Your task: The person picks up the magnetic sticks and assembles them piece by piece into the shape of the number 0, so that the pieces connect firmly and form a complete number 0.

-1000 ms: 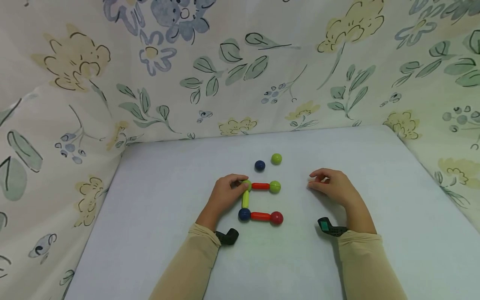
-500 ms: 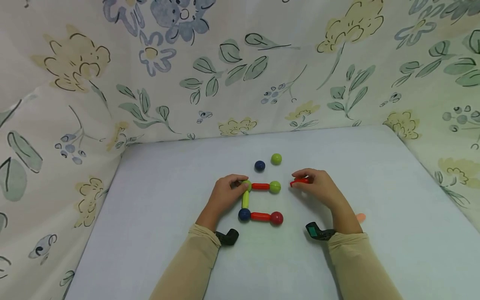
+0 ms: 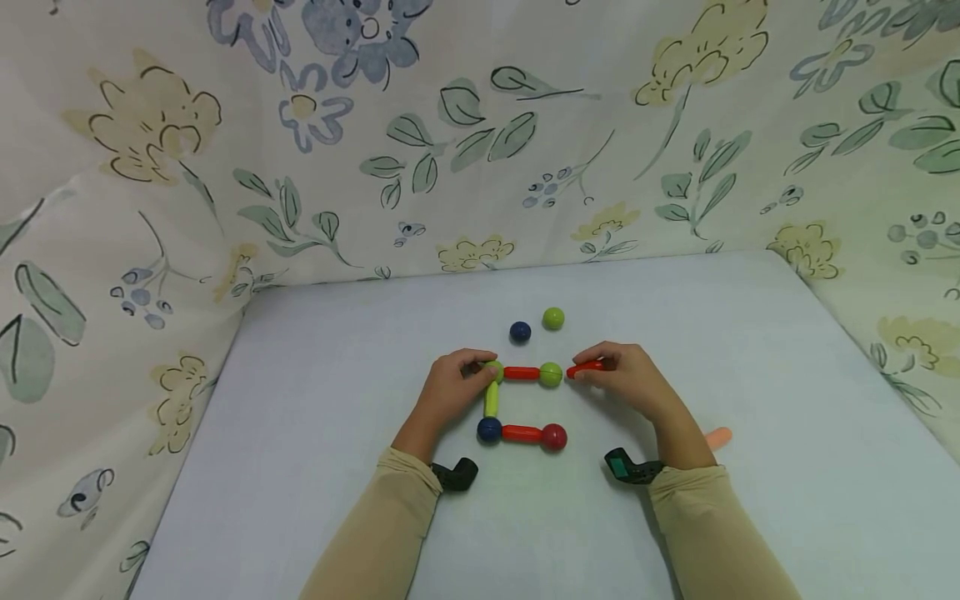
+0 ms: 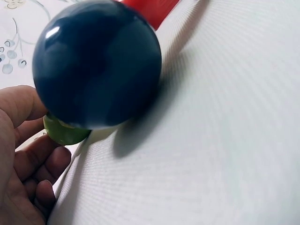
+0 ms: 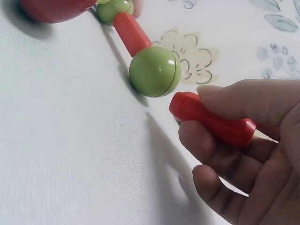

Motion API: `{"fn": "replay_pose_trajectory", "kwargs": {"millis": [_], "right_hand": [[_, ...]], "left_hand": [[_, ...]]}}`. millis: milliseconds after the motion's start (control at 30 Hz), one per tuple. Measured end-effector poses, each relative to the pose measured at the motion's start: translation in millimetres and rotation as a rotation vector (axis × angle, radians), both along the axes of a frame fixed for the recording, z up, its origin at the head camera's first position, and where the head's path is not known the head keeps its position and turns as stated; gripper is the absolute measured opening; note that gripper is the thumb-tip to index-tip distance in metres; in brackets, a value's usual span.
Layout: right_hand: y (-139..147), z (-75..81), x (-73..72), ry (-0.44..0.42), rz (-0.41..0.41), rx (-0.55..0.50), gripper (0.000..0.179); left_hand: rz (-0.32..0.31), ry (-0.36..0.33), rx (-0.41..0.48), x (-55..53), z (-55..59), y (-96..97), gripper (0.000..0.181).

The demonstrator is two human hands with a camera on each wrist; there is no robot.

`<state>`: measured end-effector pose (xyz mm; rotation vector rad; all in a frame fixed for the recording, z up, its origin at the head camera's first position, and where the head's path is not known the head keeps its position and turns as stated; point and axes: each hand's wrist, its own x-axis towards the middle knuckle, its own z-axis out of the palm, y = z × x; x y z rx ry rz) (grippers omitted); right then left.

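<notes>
My left hand (image 3: 454,387) pinches the green ball (image 3: 496,369) at the far left corner of a ball-and-rod shape lying on the table. From that ball a red rod (image 3: 521,372) runs right to another green ball (image 3: 551,374). A yellow-green rod (image 3: 491,399) leads toward me to a blue ball (image 3: 490,429), and a second red rod (image 3: 521,433) joins it to a red ball (image 3: 553,437). Between thumb and fingers my right hand (image 3: 626,375) holds a loose red rod (image 5: 211,117), its end a small gap from the right green ball.
Beyond the shape lie a loose blue ball (image 3: 520,332) and a loose green ball (image 3: 553,317). An orange piece (image 3: 718,438) shows partly behind my right wrist. A flower-patterned cloth (image 3: 465,150) hangs behind the white table (image 3: 337,350).
My right hand has moved left, bringing the red rod close to the right green ball. The orange piece has come into view by the right wrist. The left hand stays put.
</notes>
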<state>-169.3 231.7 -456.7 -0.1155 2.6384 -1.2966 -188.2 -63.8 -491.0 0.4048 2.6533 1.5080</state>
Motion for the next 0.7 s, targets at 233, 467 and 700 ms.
{"fn": "replay_pose_trajectory", "kwargs": {"millis": [233,467,700], "right_hand": [[-0.7,-0.1,-0.8,-0.006,0.003,-0.029,0.026],[-1.3,-1.2,-1.1,0.007,0.01,-0.063,0.028],[-1.9,-1.2,-1.2,0.02,0.023,-0.059,0.03]], "left_hand": [[0.005,-0.001,0.004,-0.1,0.1,0.5,0.026],[0.008,-0.006,0.003,1.6,1.6,0.8,0.027],[0.008,-0.007,0.0,1.4,1.3,0.7,0.027]]}}
